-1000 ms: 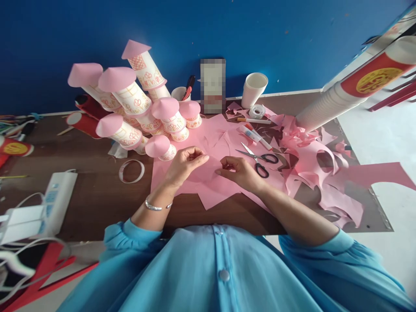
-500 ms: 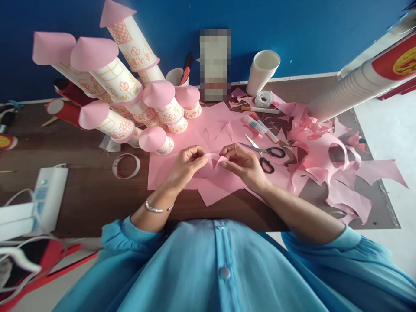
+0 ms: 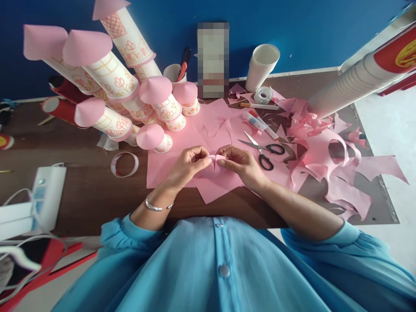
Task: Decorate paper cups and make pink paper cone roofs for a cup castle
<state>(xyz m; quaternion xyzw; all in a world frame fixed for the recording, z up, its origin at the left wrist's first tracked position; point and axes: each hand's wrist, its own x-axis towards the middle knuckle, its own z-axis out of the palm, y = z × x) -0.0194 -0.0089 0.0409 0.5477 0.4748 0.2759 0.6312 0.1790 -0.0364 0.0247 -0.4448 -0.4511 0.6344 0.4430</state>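
Between my two hands is a small piece of pink paper (image 3: 212, 164) with a slit, bent into a curve. My left hand (image 3: 191, 164) pinches its left side, thumb on top. The right side is pinched by my right hand (image 3: 242, 164). Both hands hang over several pink paper sheets (image 3: 172, 169) spread on the table. Black-handled scissors (image 3: 264, 151) lie opened just beyond my right hand. A glue stick (image 3: 255, 121) and a red-capped marker (image 3: 268, 129) rest farther back. The fingers hide part of the held paper's edges.
To the left stand paper-cup towers (image 3: 113, 80) with pink cone roofs. A tape roll (image 3: 124, 164) and a power strip (image 3: 48, 197) lie left. Pink scraps (image 3: 320, 151) heap at right beside a long stack of cups (image 3: 344, 89). More cups (image 3: 262, 65) stand near the blue wall.
My hands have drawn the two edges of the pink paper's slit closer together, so the gap is narrower. The whole view has shifted slightly; the scissors and towers look unmoved on the table.
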